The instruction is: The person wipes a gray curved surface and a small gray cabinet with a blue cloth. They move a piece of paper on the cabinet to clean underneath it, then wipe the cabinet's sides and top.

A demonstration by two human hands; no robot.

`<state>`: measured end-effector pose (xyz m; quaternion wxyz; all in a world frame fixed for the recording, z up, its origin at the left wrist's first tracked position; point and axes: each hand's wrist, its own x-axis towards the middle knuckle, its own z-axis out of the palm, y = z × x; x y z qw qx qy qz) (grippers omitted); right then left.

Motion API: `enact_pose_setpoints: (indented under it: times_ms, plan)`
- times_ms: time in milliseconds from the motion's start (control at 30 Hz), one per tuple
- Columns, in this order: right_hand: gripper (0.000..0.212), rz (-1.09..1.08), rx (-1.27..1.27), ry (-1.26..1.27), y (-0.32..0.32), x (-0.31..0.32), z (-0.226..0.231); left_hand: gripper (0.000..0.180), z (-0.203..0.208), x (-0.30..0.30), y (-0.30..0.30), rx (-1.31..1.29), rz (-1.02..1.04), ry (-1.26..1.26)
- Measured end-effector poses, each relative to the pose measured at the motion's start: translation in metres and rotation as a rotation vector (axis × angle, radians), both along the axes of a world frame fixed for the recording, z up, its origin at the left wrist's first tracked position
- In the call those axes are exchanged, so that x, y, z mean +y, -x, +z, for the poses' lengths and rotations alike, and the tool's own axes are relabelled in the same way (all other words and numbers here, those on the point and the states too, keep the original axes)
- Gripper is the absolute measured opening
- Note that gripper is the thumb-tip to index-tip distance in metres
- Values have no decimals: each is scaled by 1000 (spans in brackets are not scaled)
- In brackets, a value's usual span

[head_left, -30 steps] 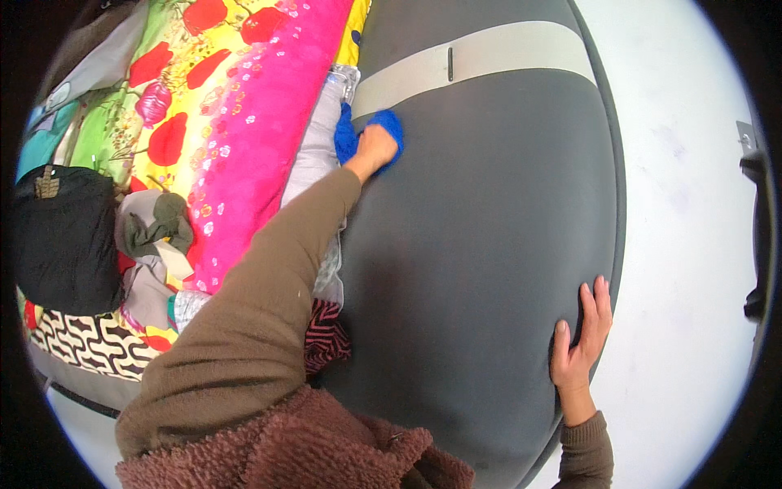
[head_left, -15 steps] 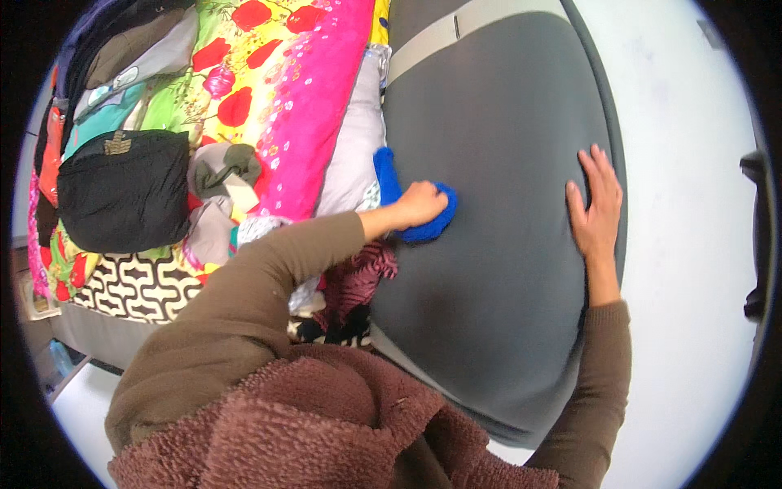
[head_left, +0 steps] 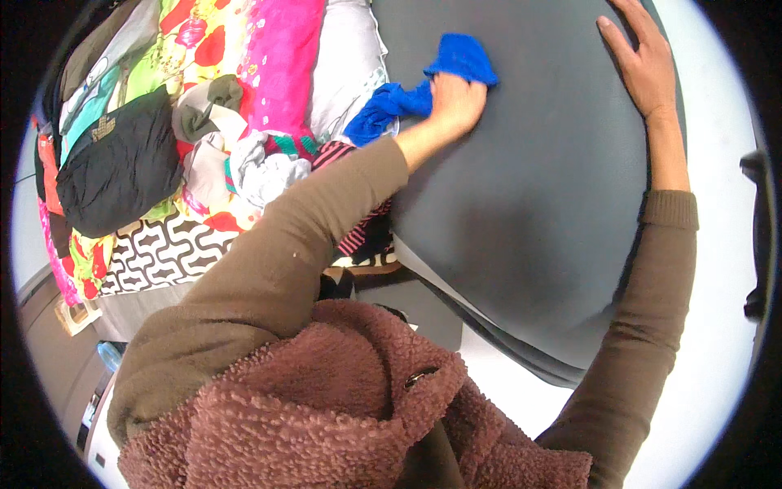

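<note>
My left hand [head_left: 458, 107] is closed on a blue cloth [head_left: 463, 59] and presses it to the smooth face of a dark grey padded panel [head_left: 538, 122] that looks like a headboard. One end of the cloth bunches out beyond my fingers; another trails left toward a light grey pillow [head_left: 346, 69]. At the panel's right edge my right hand [head_left: 648, 72] lies flat, its fingers stretched out and nothing in it. Part of the fingers is cut off by the top of the picture.
Left of the panel is a bed with a bright pink and floral bedspread [head_left: 281, 65]. Clothes lie heaped on it, among them a black folded garment [head_left: 122, 163] and crumpled grey-white cloth [head_left: 265, 171]. A white wall [head_left: 717, 244] stands close on the right.
My left hand has slid the blue cloth up and to the right across the panel. My right hand has moved farther up along its edge. The whole view has shifted too.
</note>
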<state>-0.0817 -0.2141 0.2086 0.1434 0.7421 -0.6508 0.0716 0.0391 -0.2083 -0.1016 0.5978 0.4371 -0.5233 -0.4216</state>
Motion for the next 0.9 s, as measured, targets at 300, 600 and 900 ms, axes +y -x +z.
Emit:
enact_pose_setpoints:
  times_ms: [300,600,900]
  plan:
    - [49,253,138,213,38,-27,-22,30,-8,148,-83,-247,-396,-106]
    - [49,244,190,247,54,-36,-26,42,-11,187,-152,455,-1022,-1364]
    - [47,131,160,205,34,-21,-23,61,58,185,-213,1245,-1370,-1209]
